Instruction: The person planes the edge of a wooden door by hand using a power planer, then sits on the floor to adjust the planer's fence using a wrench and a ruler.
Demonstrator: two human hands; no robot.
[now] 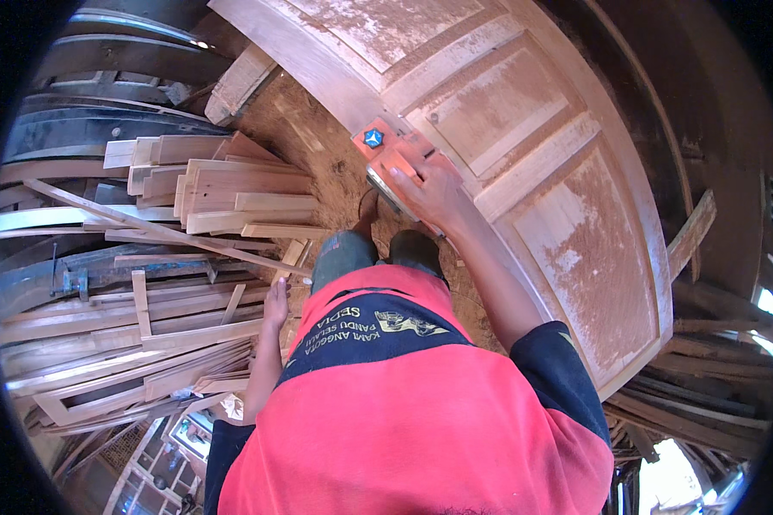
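My right hand (429, 193) is wrapped round the handle of an orange electric planer (395, 161) with a blue knob (373, 138) on its front end. The planer sits on the near long edge of a panelled wooden door (537, 150), and its underside is hidden. Sawdust lies across the door's recessed panels. My left hand (276, 302) hangs at my left side, away from the planer, with its fingers stretched out and nothing in it.
Stacked wooden boards (240, 184) and more planks (197, 330) lie on my left, crossed by a long thin strip (137, 219). A wood block (239, 84) stands near the door's far end. Sawdust covers the floor (322, 137). Timber strips (704, 412) are piled at right.
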